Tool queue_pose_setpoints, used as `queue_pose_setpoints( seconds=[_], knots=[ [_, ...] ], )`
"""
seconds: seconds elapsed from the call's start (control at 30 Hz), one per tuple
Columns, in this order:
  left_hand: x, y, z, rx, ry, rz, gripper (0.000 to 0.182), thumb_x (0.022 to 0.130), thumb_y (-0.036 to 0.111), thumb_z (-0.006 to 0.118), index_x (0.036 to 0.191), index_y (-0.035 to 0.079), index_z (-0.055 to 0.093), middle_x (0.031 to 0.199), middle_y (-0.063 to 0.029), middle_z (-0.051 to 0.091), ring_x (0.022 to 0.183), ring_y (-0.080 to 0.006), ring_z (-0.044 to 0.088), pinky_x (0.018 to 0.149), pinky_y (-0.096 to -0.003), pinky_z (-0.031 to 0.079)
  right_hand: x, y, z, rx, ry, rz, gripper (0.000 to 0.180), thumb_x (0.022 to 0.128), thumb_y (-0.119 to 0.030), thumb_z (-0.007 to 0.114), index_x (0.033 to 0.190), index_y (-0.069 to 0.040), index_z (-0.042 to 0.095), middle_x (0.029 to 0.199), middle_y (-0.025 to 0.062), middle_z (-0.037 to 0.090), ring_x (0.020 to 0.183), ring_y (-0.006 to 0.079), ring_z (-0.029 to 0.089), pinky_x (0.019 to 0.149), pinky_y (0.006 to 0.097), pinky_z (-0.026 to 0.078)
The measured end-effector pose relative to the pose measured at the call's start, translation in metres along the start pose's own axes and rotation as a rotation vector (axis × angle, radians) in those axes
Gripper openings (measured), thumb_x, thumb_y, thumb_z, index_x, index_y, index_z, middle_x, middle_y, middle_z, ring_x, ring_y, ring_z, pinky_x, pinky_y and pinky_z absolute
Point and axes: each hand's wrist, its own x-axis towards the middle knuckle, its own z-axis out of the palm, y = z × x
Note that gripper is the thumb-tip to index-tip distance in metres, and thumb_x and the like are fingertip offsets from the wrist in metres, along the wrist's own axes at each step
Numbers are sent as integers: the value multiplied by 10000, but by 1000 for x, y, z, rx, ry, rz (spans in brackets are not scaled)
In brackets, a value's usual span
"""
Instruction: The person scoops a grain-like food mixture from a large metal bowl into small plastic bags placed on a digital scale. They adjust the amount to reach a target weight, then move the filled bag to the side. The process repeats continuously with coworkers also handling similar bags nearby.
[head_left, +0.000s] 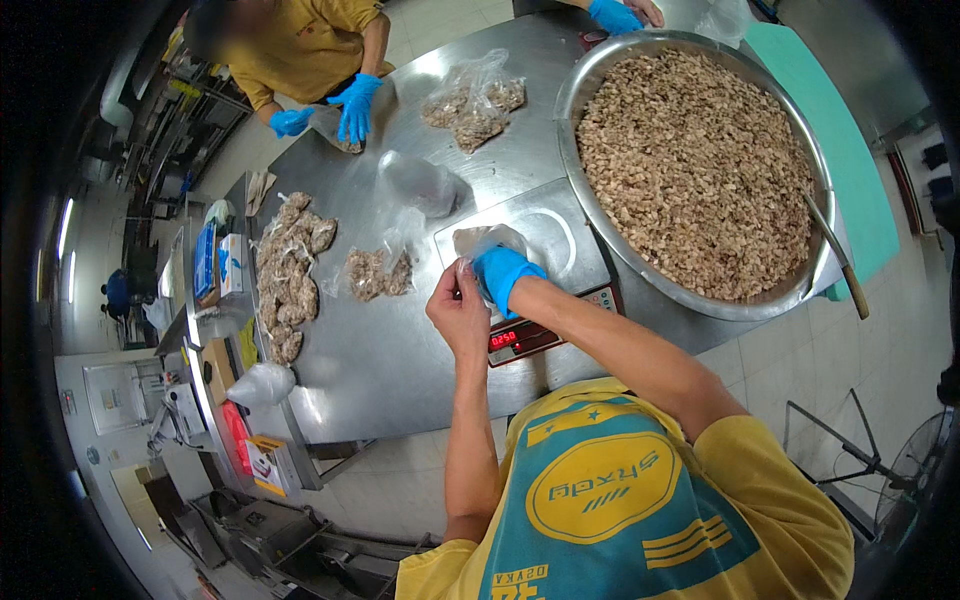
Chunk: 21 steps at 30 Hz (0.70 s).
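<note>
My bare left hand (459, 307) pinches the edge of a clear plastic bag (491, 238) between thumb and fingers. The bag lies over the steel platform of a digital scale (551, 217), which shows lit red digits. My right hand (504, 274), in a blue glove, is at the mouth of this bag, seemingly partly inside it; its fingers are hidden. To the right of the scale stands a large steel bowl (566, 150) full of chopped, brownish food pieces (694, 172). A wooden-handled utensil (844, 262) leans on the bowl's right rim.
On the steel table (352, 397) lie a filled bag (379, 271), a heap of tied bags (289, 277), more filled bags (476, 105) and a stack of clear bags (420, 184). A co-worker's gloved hands (354, 105) handle a bag across the table. Another person's gloved hand (615, 15) is behind the bowl.
</note>
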Motion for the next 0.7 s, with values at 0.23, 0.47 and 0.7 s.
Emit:
queue_pose_setpoints(
  seconds=[0.23,0.47,0.7],
  knots=[
    [17,-4,-11,73,44,44,294,1044,173,657,1191,-64,750,885,-91,776,790,-79,613,730,-278,514,10,1,-13,-62,-90,-23,251,999,-188,570,1063,-44,766,1043,216,754,876,315,721,786,430,561],
    [33,-1,-6,128,-18,78,293,1039,193,658,1200,-29,763,907,-102,793,795,-91,644,752,-288,525,0,-10,-49,32,-8,-76,201,926,-151,714,1088,-67,798,1029,176,777,860,273,760,790,386,606],
    [48,-15,-7,102,-13,23,285,1050,207,648,1188,-10,772,805,-15,715,598,-59,536,548,-264,438,-45,-30,-95,660,-31,72,230,955,-163,737,1145,-40,782,1061,100,781,928,159,733,851,310,595]
  ],
)
